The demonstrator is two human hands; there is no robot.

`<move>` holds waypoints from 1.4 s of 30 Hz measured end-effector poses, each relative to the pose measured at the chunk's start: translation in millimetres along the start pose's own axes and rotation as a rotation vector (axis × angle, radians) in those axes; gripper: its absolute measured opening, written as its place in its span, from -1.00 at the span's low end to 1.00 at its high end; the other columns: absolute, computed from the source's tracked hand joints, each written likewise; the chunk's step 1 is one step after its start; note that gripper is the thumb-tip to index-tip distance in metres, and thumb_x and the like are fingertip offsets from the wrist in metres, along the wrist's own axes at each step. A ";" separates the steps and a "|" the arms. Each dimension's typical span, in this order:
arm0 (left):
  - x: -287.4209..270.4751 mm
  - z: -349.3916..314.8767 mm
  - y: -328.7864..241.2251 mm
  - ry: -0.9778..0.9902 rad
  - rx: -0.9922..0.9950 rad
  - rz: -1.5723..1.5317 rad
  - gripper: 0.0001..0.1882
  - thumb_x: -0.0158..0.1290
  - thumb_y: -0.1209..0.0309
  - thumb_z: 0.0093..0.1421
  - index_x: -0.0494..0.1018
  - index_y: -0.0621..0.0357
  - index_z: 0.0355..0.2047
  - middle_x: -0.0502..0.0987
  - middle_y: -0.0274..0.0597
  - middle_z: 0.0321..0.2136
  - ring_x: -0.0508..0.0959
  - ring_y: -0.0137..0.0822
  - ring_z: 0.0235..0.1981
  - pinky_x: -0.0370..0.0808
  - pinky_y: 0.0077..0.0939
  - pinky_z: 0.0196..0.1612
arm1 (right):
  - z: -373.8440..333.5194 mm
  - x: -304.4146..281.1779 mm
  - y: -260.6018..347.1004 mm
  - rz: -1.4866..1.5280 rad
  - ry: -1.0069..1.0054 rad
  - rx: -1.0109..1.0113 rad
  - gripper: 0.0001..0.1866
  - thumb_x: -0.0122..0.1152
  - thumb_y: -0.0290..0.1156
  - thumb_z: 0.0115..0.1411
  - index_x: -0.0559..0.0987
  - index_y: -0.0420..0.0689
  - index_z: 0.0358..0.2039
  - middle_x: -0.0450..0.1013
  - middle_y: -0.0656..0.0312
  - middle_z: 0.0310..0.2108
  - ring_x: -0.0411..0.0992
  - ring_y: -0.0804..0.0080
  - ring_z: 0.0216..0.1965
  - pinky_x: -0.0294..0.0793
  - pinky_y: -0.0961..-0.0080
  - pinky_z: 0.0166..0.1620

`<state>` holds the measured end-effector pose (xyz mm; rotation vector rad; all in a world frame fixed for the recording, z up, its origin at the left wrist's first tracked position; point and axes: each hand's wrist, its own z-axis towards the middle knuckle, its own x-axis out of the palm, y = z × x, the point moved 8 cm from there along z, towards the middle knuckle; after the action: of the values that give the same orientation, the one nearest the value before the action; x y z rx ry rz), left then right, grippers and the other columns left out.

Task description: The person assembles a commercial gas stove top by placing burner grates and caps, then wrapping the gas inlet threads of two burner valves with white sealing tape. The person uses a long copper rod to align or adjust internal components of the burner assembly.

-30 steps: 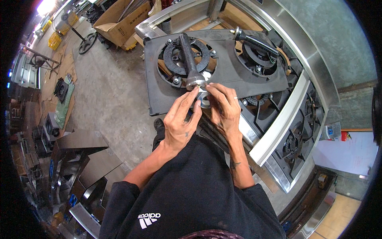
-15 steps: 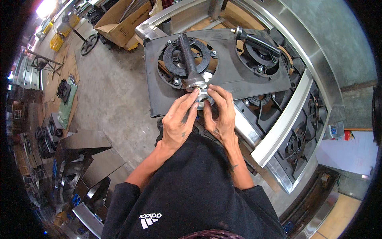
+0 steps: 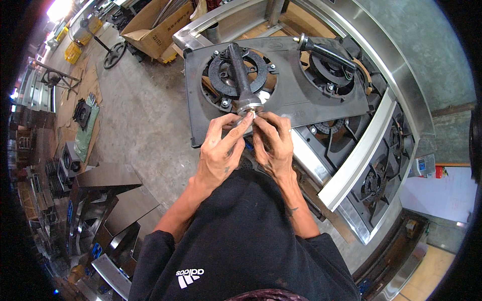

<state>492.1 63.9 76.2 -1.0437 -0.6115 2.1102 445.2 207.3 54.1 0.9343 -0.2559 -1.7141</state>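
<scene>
A black cast-iron gas burner (image 3: 235,70) rests in the left opening of a dark two-hole stove top plate (image 3: 281,108). Its thick tube runs toward me and flares at the near end, where a silvery ring (image 3: 251,107) sits. Just below that ring is a small pale, brass-coloured fitting (image 3: 253,115). My left hand (image 3: 221,145) pinches it with thumb and forefinger. From the other side my right hand (image 3: 273,143) closes its fingertips on the same fitting. The fingers hide most of it.
A second burner (image 3: 329,60) lies in the right opening. Under the plate stands a steel stove frame (image 3: 401,55) with more black grates (image 3: 371,180). A pale metal strip (image 3: 359,150) crosses it. Cardboard box (image 3: 155,32) at the far left; stacked sheet-metal parts (image 3: 100,200) at the left.
Both hands have drawn closer together at the tube's end, fingers now pinched on the small fitting. The silvery round piece that showed between them is now mostly hidden.
</scene>
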 end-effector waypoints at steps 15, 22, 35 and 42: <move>-5.4 3.4 8.4 0.134 -0.075 -0.087 -0.38 0.09 0.81 0.24 0.63 -0.04 0.23 0.43 -0.03 0.03 0.66 -0.25 -0.11 0.63 -0.39 -0.07 | -15.6 20.3 -23.0 0.593 0.017 0.649 -0.83 0.28 -0.45 0.43 0.68 -0.28 -0.08 0.50 0.18 -0.04 0.48 0.42 0.00 0.50 0.46 0.04; -13.7 14.1 2.4 0.196 0.062 0.039 -0.25 0.05 0.88 0.09 0.62 -0.09 0.23 0.47 -0.01 0.05 0.64 -0.10 -0.02 0.63 -0.26 0.03 | -8.4 20.1 -24.0 0.604 0.075 0.700 -0.74 0.26 -0.32 0.48 0.67 -0.31 -0.10 0.52 0.17 -0.06 0.47 0.45 -0.04 0.47 0.51 0.01; -32.7 39.2 -19.8 0.315 0.207 0.187 -0.57 0.19 0.75 0.12 0.56 0.26 0.02 0.63 0.00 0.00 0.66 0.00 0.00 0.63 -0.17 0.02 | -8.8 28.8 -29.5 0.770 0.118 0.878 -0.63 0.27 -0.23 0.48 0.67 -0.38 -0.14 0.51 0.21 -0.10 0.44 0.53 -0.19 0.44 0.53 -0.09; -35.2 46.7 -30.4 0.398 0.278 0.257 -0.52 0.16 0.77 0.05 0.57 0.24 0.02 0.58 0.08 0.02 0.65 0.06 -0.02 0.62 -0.12 0.04 | -8.9 32.5 -29.9 0.835 0.138 1.004 -0.60 0.25 -0.15 0.49 0.70 -0.30 -0.22 0.46 0.32 -0.34 0.35 0.62 -0.32 0.32 0.58 -0.24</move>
<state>480.6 52.2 140.0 -1.3836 0.0106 2.0386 427.5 191.8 15.7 1.3673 -1.2869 -0.6734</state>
